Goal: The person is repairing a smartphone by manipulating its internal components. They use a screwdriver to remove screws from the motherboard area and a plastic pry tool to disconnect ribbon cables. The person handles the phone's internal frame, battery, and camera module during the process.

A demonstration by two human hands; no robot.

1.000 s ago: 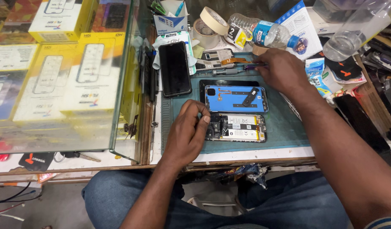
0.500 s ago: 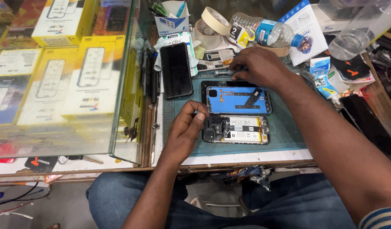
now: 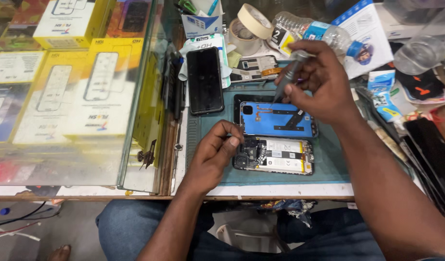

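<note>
In the head view, a slim grey screwdriver [image 3: 286, 77] is gripped in the right hand [image 3: 319, 84], whose fingers are closed around its handle; its tip is pointed down at the upper edge of a blue phone back cover [image 3: 276, 120], though whether tip and cover touch cannot be told. The left hand [image 3: 213, 157] is set at the left end of an opened phone [image 3: 274, 155], with fingers curled and thumb pressed to forefinger as if pinched on something too small to be made out; the phone's corner under those fingers is hidden. The opened phone is laid flat, insides up, just below the blue cover, and both are placed on a green work mat [image 3: 210, 126]. A dark phone screen [image 3: 205, 80] is laid on the mat's upper left part. Behind the right hand a plastic water bottle [image 3: 311, 31] is partly covered, and two rolls of tape [image 3: 249, 26] are seen beside it, one tilted on the other. A bare phone frame [image 3: 254, 67] is glimpsed between the tape and the hand. To the left, yellow phone boxes [image 3: 94, 87] are seen dimly through a reflective glass case [image 3: 142, 121]. The clutter at the right edge is cut off by the frame and the forearm
</note>
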